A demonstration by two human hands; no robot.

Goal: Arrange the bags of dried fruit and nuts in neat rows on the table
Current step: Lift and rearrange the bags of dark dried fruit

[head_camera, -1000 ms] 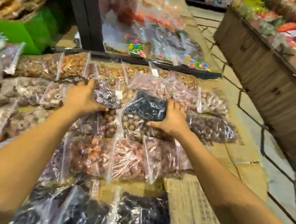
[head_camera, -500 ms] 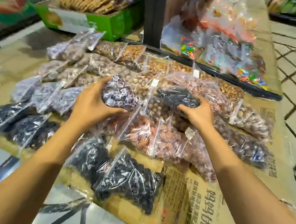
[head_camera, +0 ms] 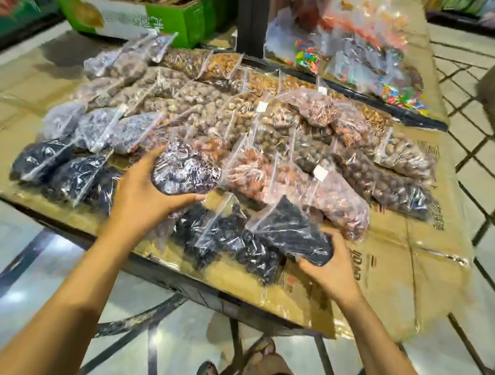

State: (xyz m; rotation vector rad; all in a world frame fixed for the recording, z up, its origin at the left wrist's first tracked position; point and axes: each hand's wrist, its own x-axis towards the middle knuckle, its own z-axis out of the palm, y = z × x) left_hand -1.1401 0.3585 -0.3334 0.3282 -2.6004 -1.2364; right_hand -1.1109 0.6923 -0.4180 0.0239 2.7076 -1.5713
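Two bags are in your hands right now. Your left hand (head_camera: 146, 192) wraps its fingers and thumb round a purple bag (head_camera: 186, 170) and holds it up, just above the middle of the worktop (head_camera: 396, 256). Your right hand (head_camera: 327, 266) closes on the bottom end of a black bag (head_camera: 288, 234) at the near edge, just beside the other black bags (head_camera: 222, 238).

Set the black bag down first, I think. Lay it flat next to the black ones, touching them, with its top pointing the same way as theirs. Keep it well on the card (head_camera: 409, 280), away from the edge, so it does not slide off. Then the purple bag looks like it belongs with the grey-purple bags (head_camera: 98, 127) on the left. Put same with same. Hold each bag softly, because the plastic is thin and slippery and the fruit inside can squash.

Small white tags (head_camera: 319, 172) sit on some bags, but they are too small to read. The card has printed Chinese words near the right side; they are blurry and I cannot read them. The green box (head_camera: 176, 21) at the back has writing too, also blurry.
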